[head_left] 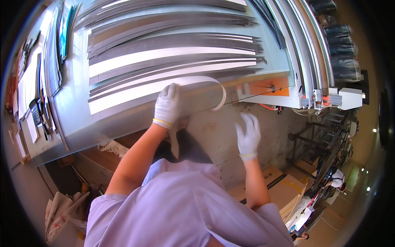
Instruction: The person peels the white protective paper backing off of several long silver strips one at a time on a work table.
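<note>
My left hand, in a white knitted glove with a yellow cuff band, lies on the nearest long white strip by the table's front edge. Its fingers are stretched out and close together on the strip; the thumb is hidden. The strip's right end curls up and bends back over the edge. Off the table, to the right, my right hand is raised in a matching glove, fingers apart and holding nothing. Beyond my left hand, dark grey strips and white strips lie in rough rows.
The glass-like tabletop has a front edge close to my body. A machine with metal rails and an orange panel stands at the right. A calculator and more strips lie at the left. Flattened cardboard is on the floor.
</note>
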`<act>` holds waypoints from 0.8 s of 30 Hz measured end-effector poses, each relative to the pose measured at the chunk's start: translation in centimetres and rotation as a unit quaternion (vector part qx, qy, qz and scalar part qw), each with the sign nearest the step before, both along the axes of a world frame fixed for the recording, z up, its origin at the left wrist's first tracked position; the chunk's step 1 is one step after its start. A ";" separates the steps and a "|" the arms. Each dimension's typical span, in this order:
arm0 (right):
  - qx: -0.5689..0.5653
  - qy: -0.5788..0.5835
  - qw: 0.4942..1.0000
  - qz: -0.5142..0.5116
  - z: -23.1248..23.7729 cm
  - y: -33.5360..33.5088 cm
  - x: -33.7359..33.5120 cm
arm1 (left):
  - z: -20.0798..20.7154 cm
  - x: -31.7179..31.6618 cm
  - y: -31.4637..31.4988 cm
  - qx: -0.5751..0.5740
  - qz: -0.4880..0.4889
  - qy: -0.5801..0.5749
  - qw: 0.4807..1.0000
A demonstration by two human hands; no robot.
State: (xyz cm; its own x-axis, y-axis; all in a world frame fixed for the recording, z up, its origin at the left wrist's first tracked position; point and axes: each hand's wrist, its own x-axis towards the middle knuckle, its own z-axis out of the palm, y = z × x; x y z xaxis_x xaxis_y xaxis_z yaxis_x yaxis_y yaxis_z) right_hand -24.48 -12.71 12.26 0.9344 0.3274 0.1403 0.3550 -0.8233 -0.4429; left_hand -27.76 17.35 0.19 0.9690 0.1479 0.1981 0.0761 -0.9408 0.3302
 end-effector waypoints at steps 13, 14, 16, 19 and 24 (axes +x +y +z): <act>-0.149 -0.055 0.964 0.212 -9.2 18.0 9.6 | 0.4 1.4 -2.1 -0.049 0.013 0.070 0.996; -0.120 -0.080 0.959 0.242 -8.6 17.7 9.1 | 0.5 1.4 -1.9 -0.053 0.012 0.067 0.996; -0.062 -0.131 0.944 0.298 -7.7 17.7 7.9 | 0.1 1.0 -1.4 -0.047 0.015 0.049 0.998; -0.042 -0.147 0.931 0.332 -5.8 17.5 5.9 | -0.5 -0.9 -0.2 -0.021 0.036 -0.005 0.999; -0.045 -0.134 0.908 0.395 -0.8 17.0 1.2 | -0.1 -4.8 4.3 0.020 0.056 0.002 0.998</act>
